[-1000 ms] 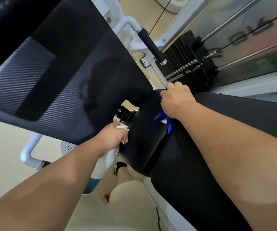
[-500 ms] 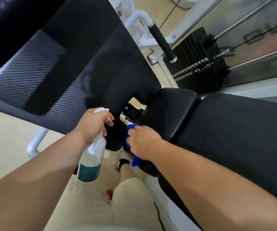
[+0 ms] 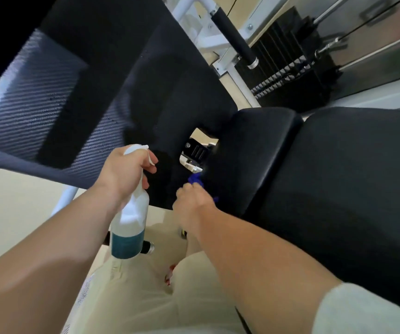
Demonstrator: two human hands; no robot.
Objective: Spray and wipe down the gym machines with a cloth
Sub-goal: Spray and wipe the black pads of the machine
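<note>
**A:** List what you have in hand.

**B:** Item one: your left hand (image 3: pixel 126 174), fingers wrapped around the neck of a spray bottle (image 3: pixel 131 220), one finger resting by the white trigger. The bottle hangs upright below your fist, white above, teal liquid filling its lower part, nozzle turned toward the dark back pad (image 3: pixel 102 75).

**A:** And the other hand?

**B:** Item two: your right hand (image 3: pixel 191 201), fingers closed on a blue cloth (image 3: pixel 195 179). Only a bunched corner of the cloth shows past your knuckles, plus a scrap at the far side of the hand. It is pressed at the near-left edge of the small seat pad (image 3: pixel 254 150), low on that pad's front face.

**A:** Machine parts?

**B:** Item three: the small seat pad, black, glossy, touching the larger black pad (image 3: pixel 353 177) along its right edge. Item four: the back pad, tilted, ribbed texture catching light near its left edge. Item five: a black adjuster (image 3: pixel 195 150) in the gap between back pad and seat pad. Item six: a black foam-grip handle (image 3: pixel 235 37) on the white frame (image 3: pixel 206 42), beyond the seat pad's far edge. Item seven: the weight stack (image 3: pixel 288 68), near the far-right corner, with guide rods blurred.

**A:** Anything below?

**B:** Your pale shorts (image 3: pixel 146 297), under both forearms.
</note>
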